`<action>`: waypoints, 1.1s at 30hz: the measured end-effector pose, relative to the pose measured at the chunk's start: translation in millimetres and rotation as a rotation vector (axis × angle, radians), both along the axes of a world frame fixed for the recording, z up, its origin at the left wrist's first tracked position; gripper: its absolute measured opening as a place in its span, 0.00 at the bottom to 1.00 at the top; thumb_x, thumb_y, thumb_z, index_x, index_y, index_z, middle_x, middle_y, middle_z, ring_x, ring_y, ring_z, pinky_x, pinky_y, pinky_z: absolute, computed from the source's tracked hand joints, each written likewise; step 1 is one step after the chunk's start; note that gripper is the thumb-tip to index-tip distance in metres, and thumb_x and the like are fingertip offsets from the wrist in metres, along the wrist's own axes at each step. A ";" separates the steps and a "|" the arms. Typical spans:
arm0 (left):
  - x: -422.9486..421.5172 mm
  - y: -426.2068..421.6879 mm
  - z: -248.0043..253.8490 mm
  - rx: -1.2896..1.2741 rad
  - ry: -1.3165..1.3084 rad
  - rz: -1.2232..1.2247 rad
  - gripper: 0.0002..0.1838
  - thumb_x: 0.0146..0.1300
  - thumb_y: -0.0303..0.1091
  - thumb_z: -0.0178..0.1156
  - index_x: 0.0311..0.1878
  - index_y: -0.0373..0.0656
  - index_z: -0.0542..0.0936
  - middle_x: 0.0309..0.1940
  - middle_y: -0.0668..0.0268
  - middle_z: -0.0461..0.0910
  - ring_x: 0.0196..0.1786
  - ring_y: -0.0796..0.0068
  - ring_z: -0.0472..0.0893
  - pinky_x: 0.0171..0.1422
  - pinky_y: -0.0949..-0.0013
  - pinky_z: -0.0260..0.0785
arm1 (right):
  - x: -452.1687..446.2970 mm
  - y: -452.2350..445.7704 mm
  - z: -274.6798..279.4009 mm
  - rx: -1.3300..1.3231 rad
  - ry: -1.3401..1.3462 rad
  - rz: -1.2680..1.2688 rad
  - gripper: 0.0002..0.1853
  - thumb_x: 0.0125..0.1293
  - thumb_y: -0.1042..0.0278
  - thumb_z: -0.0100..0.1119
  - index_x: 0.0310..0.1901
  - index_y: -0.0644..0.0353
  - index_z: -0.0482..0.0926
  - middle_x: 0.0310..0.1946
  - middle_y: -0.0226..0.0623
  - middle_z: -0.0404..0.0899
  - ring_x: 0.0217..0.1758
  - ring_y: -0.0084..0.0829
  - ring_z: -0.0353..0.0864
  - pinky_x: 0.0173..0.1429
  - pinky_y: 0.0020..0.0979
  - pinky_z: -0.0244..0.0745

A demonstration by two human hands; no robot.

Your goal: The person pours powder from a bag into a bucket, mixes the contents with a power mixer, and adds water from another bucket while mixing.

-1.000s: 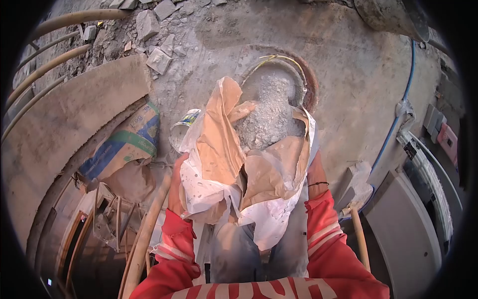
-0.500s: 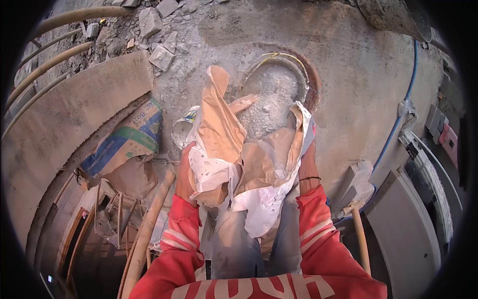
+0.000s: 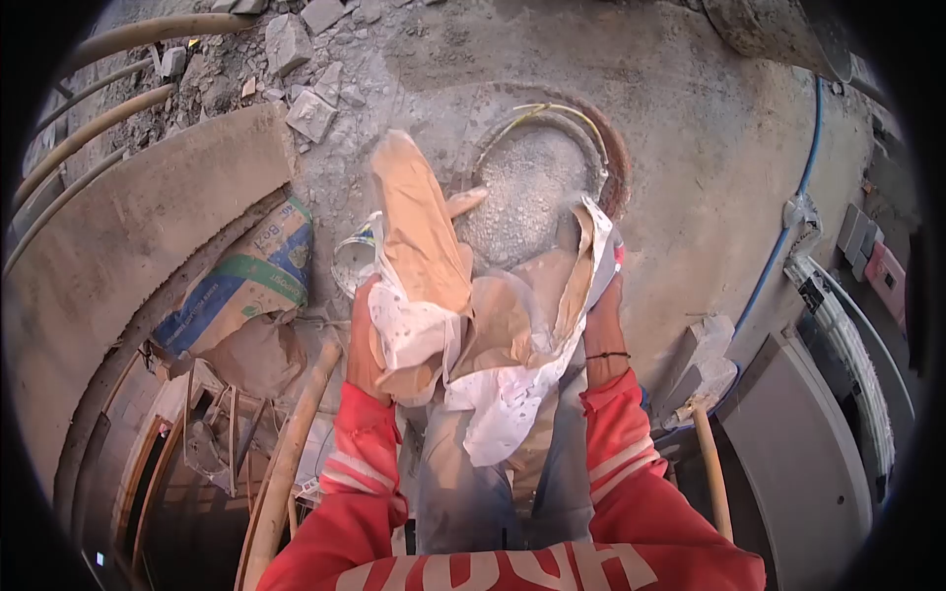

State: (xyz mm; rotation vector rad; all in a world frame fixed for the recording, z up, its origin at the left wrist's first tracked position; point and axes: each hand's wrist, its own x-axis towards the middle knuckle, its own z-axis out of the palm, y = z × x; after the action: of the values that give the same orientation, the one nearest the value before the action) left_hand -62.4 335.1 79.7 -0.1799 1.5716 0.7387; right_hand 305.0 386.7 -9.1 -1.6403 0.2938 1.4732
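A torn paper sack [image 3: 507,330], brown inside and white outside, hangs open between my two hands above my knees. My left hand [image 3: 363,330] grips its left side, with most fingers hidden behind the paper. On the opposite side my right hand [image 3: 606,307] holds the sack's edge, its fingers partly covered. Just beyond the sack stands a round bucket with a yellowish handle [image 3: 540,106], holding grey powdery, lumpy material [image 3: 532,187]. A short wooden-looking handle [image 3: 466,202] sticks out between the sack's brown flap and the bucket.
A small white container [image 3: 352,264] stands beside my left hand. Farther left lies a blue, green and brown cement-type bag [image 3: 246,281]. Broken rubble [image 3: 310,113] covers the upper left. A wooden pole [image 3: 296,458] rises near my left arm; a blue hose [image 3: 764,295] runs along the right.
The sack has tilted and shifted slightly left with both hands. The heap in the bucket now looks flatter and more of it shows; some dust blurs the air.
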 end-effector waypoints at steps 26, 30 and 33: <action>35.3 43.2 68.7 0.154 0.267 -0.361 0.26 0.76 0.41 0.55 0.72 0.41 0.69 0.63 0.60 0.76 0.61 0.66 0.81 0.64 0.62 0.77 | -16.4 -1.7 46.1 -0.158 0.066 -0.070 0.28 0.84 0.54 0.36 0.78 0.61 0.63 0.75 0.43 0.68 0.75 0.39 0.71 0.80 0.38 0.65; 44.9 53.4 63.6 0.065 0.281 -0.086 0.22 0.76 0.41 0.55 0.67 0.39 0.72 0.54 0.60 0.78 0.57 0.66 0.82 0.62 0.64 0.77 | -10.7 -7.3 15.3 0.157 0.136 -0.088 0.27 0.84 0.56 0.37 0.77 0.60 0.64 0.71 0.43 0.73 0.70 0.41 0.76 0.75 0.42 0.72; 67.7 64.8 88.2 0.206 0.275 -0.047 0.17 0.75 0.38 0.55 0.60 0.39 0.78 0.43 0.60 0.83 0.49 0.69 0.85 0.56 0.66 0.79 | 7.2 -19.3 3.9 0.211 -0.075 0.244 0.29 0.84 0.49 0.35 0.76 0.59 0.67 0.70 0.43 0.73 0.69 0.42 0.77 0.75 0.44 0.71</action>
State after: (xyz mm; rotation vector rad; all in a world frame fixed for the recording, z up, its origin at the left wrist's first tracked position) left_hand 5.2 400.0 168.0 0.1139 1.7388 0.9116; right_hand 312.3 367.4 -5.2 -1.5966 -0.1052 1.5595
